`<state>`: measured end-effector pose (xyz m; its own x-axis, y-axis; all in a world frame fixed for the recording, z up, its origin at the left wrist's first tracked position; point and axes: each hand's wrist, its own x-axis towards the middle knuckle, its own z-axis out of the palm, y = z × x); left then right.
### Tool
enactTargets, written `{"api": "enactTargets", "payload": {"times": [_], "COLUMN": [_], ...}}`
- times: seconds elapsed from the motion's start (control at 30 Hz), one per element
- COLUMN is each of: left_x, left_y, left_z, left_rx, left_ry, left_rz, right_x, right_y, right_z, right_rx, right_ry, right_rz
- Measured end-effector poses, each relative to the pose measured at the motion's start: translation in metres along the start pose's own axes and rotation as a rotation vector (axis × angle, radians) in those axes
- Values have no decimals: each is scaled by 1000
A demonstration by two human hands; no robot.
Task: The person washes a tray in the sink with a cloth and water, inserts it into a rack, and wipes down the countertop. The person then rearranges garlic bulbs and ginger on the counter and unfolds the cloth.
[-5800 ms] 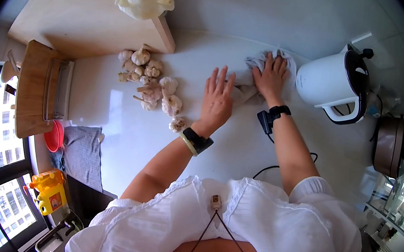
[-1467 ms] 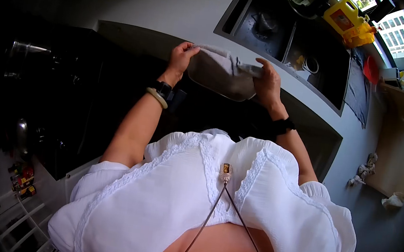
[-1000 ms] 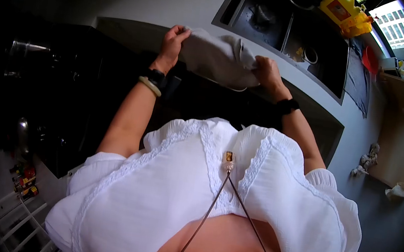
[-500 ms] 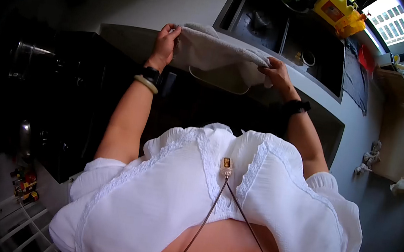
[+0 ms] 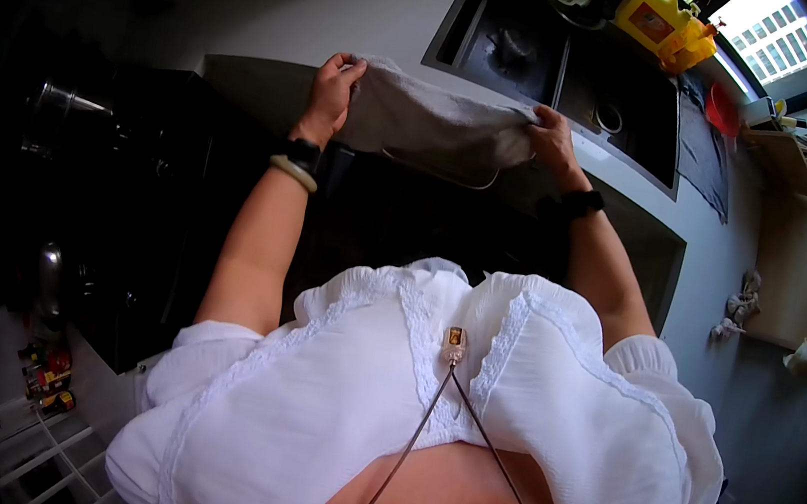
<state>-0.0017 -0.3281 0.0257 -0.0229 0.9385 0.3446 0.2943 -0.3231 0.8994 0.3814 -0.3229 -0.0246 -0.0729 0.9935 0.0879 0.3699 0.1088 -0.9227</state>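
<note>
A light grey cloth (image 5: 440, 116) is stretched between my two hands at the front edge of the counter. My left hand (image 5: 332, 92) pinches its left corner, fingers closed. At the other end, my right hand (image 5: 553, 139) grips the right corner. The cloth sags between them and hangs down in front. Below its lower edge shows the pale rim of a bin or basin (image 5: 443, 174), the rest of which is hidden by the cloth and shadow.
Behind the cloth lies a dark double-bowl sink (image 5: 563, 60). Yellow bottles (image 5: 654, 16) stand beyond it. A dark cloth (image 5: 703, 148), a red bowl (image 5: 721, 110) and a wooden board (image 5: 795, 260) are to the right. A black stove (image 5: 128, 198) is on the left.
The cloth has been pulled flatter and now hangs more evenly, covering more of the pale rim. My right hand has closed more fully on its corner. The view has shifted slightly.
</note>
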Motion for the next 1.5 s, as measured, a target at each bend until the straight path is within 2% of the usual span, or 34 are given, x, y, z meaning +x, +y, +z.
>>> {"api": "enactTargets", "payload": {"times": [0.03, 0.07, 0.13, 0.2, 0.23, 0.27, 0.33, 0.37, 0.4, 0.47, 0.5, 0.53, 0.57, 0.6, 0.67, 0.7, 0.77, 0.9, 1.0, 1.03, 1.13, 1.23, 1.37, 1.47, 1.5], "left_x": [6, 1, -6, 5, 11, -4, -18, -8, 0, -23, -37, -50, -60, -68, -81, -88, -99, -99, -83, -79, -65, -62, -41, -24, -20], "left_y": [1, -1, 8, 22, 30, 29, 41, 51, 73, 139, 160, 173, 181, 187, 180, 170, 153, 138, 134, 124, 108, 108, 144, 170, 166], "left_z": [2, 0, -3, 1, 1, 0, -5, -3, 0, 6, 11, 20, 35, 51, 79, 84, 92, 90, 82, 84, 100, 115, 137, 161, 167], "left_rx": [21, -10, -59, -193, -262, -355, -444, -637, -831, -764, -665, -566, -456, -335, -302, -311, -323, -383, -496, -574, -637, -433, 46, 149, 137], "left_ry": [30, 10, -17, 50, 64, 66, 60, 60, 71, -72, -209, -341, -505, -660, -989, -1027, -1103, -1043, -1078, -922, -413, -245, -109, -56, -118], "left_rz": [126, 29, -108, 76, 115, 43, -23, -78, -135, -55, 18, 99, 313, 526, 550, 461, 279, 322, 87, -42, -229, -94, 378, 557, 533], "right_x": [-2, -16, -17, -8, -3, -16, -13, -19, -13, -27, -27, -30, -33, -46, -72, -79, -83, -87, -95, -98, -102, -105, -105, -104, -102], "right_y": [-19, -35, -28, -37, -43, -43, -45, -46, -35, -57, -54, -50, -44, -44, -43, -45, -53, -65, -72, -74, -77, -78, -74, -71, -71], "right_z": [8, 17, 6, 5, 3, 4, -3, -10, -14, -21, -27, -24, -15, -17, -22, -21, -23, -35, -42, -44, -51, -54, -58, -58, -59], "right_rx": [192, 382, -402, 39, 132, 227, -260, -507, -601, -315, -325, 107, 540, 866, 1479, 1568, 1573, 1408, 1286, 1245, 1168, 1108, 1056, 1025, 1014], "right_ry": [8, 2, -280, -70, -103, -151, -244, -80, 32, 279, 401, 372, 328, 107, -387, -502, -518, -375, -286, -260, -212, -192, -203, -220, -223], "right_rz": [-65, -107, 4, -121, -103, -49, -5, -147, -163, -121, -76, 21, 108, 44, 145, 170, 159, 122, 110, 110, 102, 90, 96, 106, 109]}}
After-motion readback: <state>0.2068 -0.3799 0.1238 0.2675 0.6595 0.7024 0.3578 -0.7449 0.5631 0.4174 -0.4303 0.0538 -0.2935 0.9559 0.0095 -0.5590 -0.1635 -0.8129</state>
